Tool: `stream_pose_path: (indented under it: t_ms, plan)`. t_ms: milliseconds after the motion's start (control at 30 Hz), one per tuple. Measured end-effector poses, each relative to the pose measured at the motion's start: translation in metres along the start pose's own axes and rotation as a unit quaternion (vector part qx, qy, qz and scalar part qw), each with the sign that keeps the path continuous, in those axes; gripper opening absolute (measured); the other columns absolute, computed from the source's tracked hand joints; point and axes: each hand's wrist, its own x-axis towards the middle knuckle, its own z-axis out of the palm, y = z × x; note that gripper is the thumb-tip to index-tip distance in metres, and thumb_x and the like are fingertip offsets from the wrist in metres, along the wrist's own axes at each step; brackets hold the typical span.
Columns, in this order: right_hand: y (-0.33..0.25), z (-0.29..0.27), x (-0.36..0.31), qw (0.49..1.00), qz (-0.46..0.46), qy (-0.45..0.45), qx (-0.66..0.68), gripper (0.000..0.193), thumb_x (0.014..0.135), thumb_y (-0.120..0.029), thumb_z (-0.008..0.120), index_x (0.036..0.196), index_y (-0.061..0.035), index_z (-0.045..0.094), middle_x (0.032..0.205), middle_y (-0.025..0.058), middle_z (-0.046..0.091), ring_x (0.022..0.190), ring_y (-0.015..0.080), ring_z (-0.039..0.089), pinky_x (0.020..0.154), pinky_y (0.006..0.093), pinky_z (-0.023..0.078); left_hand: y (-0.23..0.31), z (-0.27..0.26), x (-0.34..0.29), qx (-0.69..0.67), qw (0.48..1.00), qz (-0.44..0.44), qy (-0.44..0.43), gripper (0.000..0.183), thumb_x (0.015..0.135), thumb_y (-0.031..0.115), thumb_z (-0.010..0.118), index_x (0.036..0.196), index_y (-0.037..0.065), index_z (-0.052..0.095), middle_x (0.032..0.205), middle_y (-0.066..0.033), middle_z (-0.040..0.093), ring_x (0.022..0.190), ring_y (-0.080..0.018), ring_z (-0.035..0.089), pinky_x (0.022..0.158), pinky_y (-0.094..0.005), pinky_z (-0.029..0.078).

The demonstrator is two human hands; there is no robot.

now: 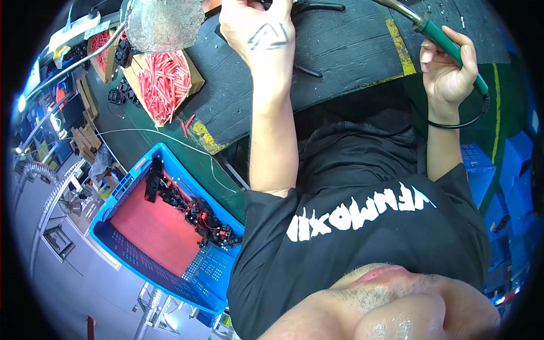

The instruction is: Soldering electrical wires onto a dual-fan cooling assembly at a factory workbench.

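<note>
My right hand (pixel 450 73) is closed around the green handle of a soldering iron (pixel 443 42). Its metal shaft points up and left, out past the top edge, and a black cord hangs from the handle's lower end. At the top edge, over the dark workbench (pixel 345 51), is my left hand (pixel 258 28), back upward. Its fingertips are cut off by the frame. Something dark shows between the thumb and the fingers, too little of it to name. Close to that hand lie a black curved tool handle (pixel 320 7) and another black prong (pixel 307 71).
Left of the bench sits a cardboard box (pixel 195 79) of red tubes (pixel 164 79). A cloudy translucent sheet (pixel 164 25) hangs above it. Below stands a blue crate (pixel 116 192) with black wired parts (pixel 198 215). Blue bins (pixel 515 164) stand at the right.
</note>
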Motion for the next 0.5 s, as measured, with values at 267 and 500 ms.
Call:
stream_pose_path:
  t_ms: [267,500]
  plan:
    - [-0.001,0.0,0.0,1.0,0.002,0.009,-0.014,0.044,0.094,-0.032,0.037,0.111,0.0021,0.059,0.082,0.022,0.064,0.062,0.0227,0.06,0.048,0.0274,0.045,0.011,-0.011,-0.002,0.192,0.98,-0.052,-0.005,0.017,0.084,-0.004,0.064,0.101,-0.001,0.063,0.088,-0.0047,0.067,0.072,-0.0063,0.06,0.064,-0.0157,0.044]
    - [-0.001,0.0,0.001,1.0,0.005,0.014,-0.006,0.044,0.094,-0.032,0.037,0.111,0.0018,0.059,0.083,0.0221,0.064,0.062,0.0228,0.06,0.048,0.0282,0.045,0.016,-0.001,-0.006,0.152,0.988,-0.026,0.016,0.015,0.085,-0.006,0.062,0.099,-0.001,0.063,0.092,-0.0051,0.066,0.077,-0.0076,0.06,0.07,-0.0177,0.045]
